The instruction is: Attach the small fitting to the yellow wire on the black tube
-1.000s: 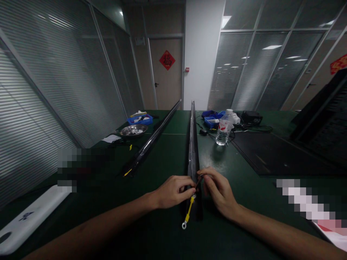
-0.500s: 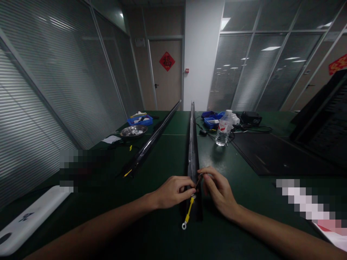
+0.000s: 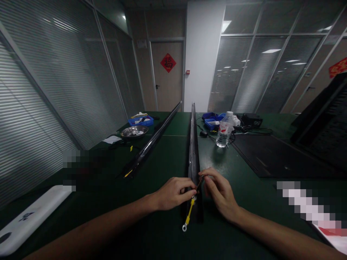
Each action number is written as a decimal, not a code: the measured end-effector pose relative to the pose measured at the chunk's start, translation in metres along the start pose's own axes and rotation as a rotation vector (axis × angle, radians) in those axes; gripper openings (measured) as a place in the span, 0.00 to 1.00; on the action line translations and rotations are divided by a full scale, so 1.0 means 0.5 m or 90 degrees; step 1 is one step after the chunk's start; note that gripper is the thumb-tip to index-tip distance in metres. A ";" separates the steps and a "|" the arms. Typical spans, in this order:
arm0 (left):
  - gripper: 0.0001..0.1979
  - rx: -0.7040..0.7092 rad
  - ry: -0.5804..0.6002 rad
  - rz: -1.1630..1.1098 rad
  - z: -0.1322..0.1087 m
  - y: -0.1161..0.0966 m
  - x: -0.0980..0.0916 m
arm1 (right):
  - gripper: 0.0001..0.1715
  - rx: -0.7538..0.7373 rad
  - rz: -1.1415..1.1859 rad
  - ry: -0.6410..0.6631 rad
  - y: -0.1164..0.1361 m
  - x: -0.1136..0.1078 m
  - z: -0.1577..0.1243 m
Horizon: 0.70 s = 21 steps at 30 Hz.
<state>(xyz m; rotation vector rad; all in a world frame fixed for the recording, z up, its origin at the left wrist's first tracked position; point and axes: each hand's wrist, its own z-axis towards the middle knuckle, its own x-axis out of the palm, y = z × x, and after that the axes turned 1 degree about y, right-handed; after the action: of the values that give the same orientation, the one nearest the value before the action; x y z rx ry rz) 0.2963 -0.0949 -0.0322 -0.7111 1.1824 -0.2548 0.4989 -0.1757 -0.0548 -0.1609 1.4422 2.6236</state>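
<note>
A long dark channel-shaped rail [image 3: 193, 155] runs away from me over the green table. Above its near end, my left hand [image 3: 175, 193] is closed in a pinch on one end of a thin brownish wire [image 3: 199, 183]. My right hand [image 3: 219, 191] pinches the other end, where a small dark metallic piece shows at the fingertips. Just below the left fingertips, a short yellow cable [image 3: 190, 211] with ring terminals slants toward me. Its lower ring extends past the rail's left edge. Fingers hide what the wire joins to.
A second dark rail [image 3: 151, 144] lies to the left. Beyond it are a metal bowl [image 3: 135, 132] and a blue tray [image 3: 141, 121]. On the right stand a water bottle [image 3: 225, 130] and blue bins [image 3: 212, 124], near a black mat [image 3: 282, 155]. A white object [image 3: 35, 220] lies front left.
The view has shifted slightly. Both hands keep nearly the same pose at the thin wire, and the rail and yellow cable look unmoved.
</note>
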 end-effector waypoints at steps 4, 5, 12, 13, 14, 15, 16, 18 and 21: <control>0.12 0.008 -0.002 0.002 -0.001 -0.001 -0.002 | 0.12 -0.011 0.009 0.008 0.003 -0.001 0.001; 0.12 0.011 -0.002 0.001 -0.001 -0.001 -0.002 | 0.12 -0.009 0.006 0.006 0.004 0.000 0.001; 0.12 0.011 0.000 -0.007 -0.001 0.002 0.000 | 0.13 0.019 0.007 0.003 0.001 0.001 0.000; 0.11 0.006 0.001 -0.005 -0.001 0.002 0.000 | 0.13 0.023 0.012 0.002 0.000 0.001 0.000; 0.11 0.001 0.003 -0.004 -0.001 0.002 0.000 | 0.13 0.027 0.017 0.001 -0.002 0.000 0.001; 0.11 -0.005 0.004 -0.002 -0.001 0.002 0.001 | 0.13 0.030 0.023 0.000 -0.003 0.000 0.001; 0.11 -0.009 0.005 0.000 -0.001 0.002 0.001 | 0.13 0.034 0.028 0.000 -0.005 0.000 0.002; 0.11 -0.013 0.005 0.005 -0.001 0.002 0.001 | 0.13 0.042 0.036 0.002 -0.006 0.001 0.002; 0.13 -0.009 0.000 0.006 -0.001 0.001 0.002 | 0.13 0.051 0.040 0.001 -0.004 0.002 0.002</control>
<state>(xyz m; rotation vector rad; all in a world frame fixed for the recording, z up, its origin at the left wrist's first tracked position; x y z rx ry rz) 0.2958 -0.0951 -0.0334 -0.7174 1.1884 -0.2386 0.4981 -0.1735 -0.0561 -0.1111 1.5758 2.6086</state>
